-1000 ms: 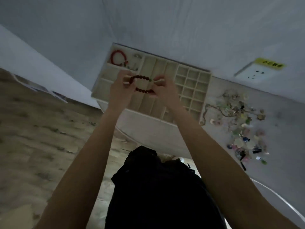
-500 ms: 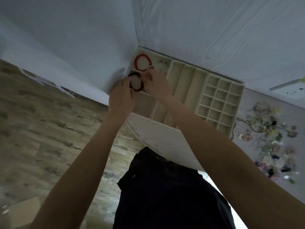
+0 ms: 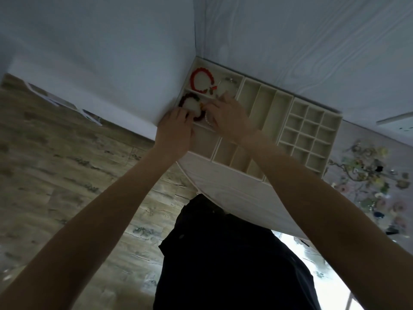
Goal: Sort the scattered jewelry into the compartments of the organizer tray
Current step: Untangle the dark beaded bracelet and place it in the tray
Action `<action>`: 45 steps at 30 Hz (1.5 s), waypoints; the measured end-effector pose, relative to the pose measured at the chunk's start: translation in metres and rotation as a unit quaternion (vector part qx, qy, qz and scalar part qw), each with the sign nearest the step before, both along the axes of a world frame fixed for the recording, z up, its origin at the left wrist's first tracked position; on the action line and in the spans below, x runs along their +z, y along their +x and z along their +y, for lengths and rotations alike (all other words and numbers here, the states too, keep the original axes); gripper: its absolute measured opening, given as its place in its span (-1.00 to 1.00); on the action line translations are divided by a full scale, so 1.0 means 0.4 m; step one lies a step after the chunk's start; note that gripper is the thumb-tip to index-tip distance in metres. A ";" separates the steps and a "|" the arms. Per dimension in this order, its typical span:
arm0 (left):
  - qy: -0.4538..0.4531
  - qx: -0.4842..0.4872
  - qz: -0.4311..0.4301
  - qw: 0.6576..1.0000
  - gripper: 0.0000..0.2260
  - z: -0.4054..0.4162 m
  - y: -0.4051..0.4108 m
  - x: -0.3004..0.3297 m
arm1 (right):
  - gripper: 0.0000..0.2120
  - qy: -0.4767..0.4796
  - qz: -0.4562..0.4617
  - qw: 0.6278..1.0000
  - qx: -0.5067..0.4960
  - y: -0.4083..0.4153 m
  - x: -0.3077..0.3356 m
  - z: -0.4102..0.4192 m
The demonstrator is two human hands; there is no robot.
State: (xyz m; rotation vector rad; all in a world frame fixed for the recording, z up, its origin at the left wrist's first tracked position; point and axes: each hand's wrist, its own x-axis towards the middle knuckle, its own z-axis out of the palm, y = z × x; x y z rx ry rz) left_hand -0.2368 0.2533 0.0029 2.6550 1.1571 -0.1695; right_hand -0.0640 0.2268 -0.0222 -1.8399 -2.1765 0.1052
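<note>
The cream organizer tray (image 3: 288, 121) sits in the corner of the table against two walls. A dark red bead bracelet (image 3: 186, 100) lies in the second wide compartment on the tray's left side. My left hand (image 3: 176, 128) holds its near edge with curled fingers. My right hand (image 3: 228, 117) pinches its right side, by a small orange bead. In the compartment behind lie a bright red bracelet (image 3: 201, 78) and a clear bangle (image 3: 228, 87). A pale beaded strand (image 3: 207, 119) shows under my right hand. The scattered jewelry (image 3: 366, 175) lies in a heap to the right of the tray.
Long slots and a grid of small square cells fill the tray's middle and right. A white power socket (image 3: 397, 124) lies at the far right. The table's front edge (image 3: 223, 189) runs over my dark clothing; wooden floor (image 3: 67, 164) spreads to the left.
Both hands carried the dark red bracelet from above the tray's middle to the left and lowered it into the second wide compartment. The view shifted left with them.
</note>
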 end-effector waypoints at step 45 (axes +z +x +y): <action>0.033 0.037 -0.080 0.996 -0.88 0.045 0.025 -0.046 | -0.86 -0.037 -0.098 0.995 0.002 -0.023 0.008 0.062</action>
